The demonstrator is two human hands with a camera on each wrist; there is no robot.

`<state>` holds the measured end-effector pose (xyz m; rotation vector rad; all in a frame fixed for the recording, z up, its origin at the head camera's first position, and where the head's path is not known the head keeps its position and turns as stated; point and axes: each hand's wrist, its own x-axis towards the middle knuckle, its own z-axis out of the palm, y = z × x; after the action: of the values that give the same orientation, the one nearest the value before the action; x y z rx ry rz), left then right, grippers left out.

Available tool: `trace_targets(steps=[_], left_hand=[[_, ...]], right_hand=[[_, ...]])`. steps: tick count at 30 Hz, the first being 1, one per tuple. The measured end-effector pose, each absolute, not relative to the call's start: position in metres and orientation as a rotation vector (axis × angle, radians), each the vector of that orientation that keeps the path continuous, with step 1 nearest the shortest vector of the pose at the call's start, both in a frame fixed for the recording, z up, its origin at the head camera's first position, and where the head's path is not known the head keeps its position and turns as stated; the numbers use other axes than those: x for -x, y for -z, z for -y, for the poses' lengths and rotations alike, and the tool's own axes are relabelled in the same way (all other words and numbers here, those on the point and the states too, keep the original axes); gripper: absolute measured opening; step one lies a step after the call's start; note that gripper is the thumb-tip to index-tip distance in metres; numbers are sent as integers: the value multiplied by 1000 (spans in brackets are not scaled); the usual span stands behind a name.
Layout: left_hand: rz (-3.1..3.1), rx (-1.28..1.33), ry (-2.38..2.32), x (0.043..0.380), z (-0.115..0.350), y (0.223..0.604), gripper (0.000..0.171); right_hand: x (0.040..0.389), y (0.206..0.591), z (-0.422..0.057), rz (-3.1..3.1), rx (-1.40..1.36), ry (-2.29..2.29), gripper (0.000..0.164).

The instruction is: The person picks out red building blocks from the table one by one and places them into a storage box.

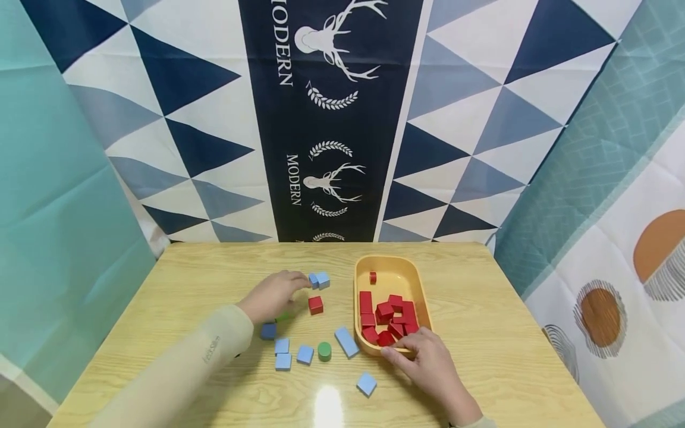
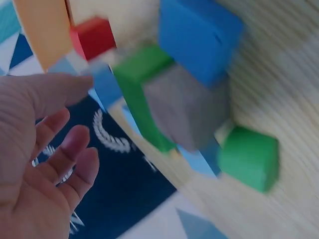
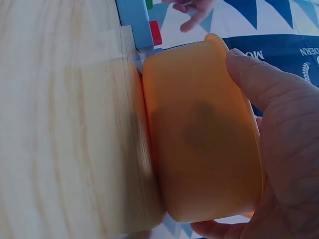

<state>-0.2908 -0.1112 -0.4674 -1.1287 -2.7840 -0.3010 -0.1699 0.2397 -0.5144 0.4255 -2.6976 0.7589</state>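
My left hand [image 1: 272, 295] reaches over the table, nearest a pair of blue blocks [image 1: 323, 280]. In the left wrist view its thumb and fingers stand apart, holding nothing. A red block [image 1: 316, 305] lies to the right of that hand, and a green block [image 2: 141, 94] with a greyish block [image 2: 187, 107] is close by, blurred. My right hand [image 1: 426, 362] grips the near rim of an orange plastic bin [image 1: 397, 280], thumb on the edge in the right wrist view. Several red blocks [image 1: 365, 302] lie inside the bin, mostly toward its near end.
Loose on the wooden table [image 1: 471, 297], left of and in front of the bin, are a long blue block [image 1: 346, 342], a green cylinder [image 1: 324, 351], a tilted blue block [image 1: 366, 384] and several more blue blocks [image 1: 283, 361]. A patterned cloth [image 1: 332, 119] hangs behind the table's far edge.
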Motion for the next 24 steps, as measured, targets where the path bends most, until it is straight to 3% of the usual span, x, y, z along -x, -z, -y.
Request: trace_targets(steps=[6,13,24], left_hand=[[2927,1202,279,286,84,477,45],[2987,1188,279,286,68,487,15],[2746,1052,778,277,1,439,36]], right_hand=[[169,518,-238,2712,-405,-796,30],[168,519,-238,2701,-429,-787,31],[170,515,-241,2676,-448,-772,27]])
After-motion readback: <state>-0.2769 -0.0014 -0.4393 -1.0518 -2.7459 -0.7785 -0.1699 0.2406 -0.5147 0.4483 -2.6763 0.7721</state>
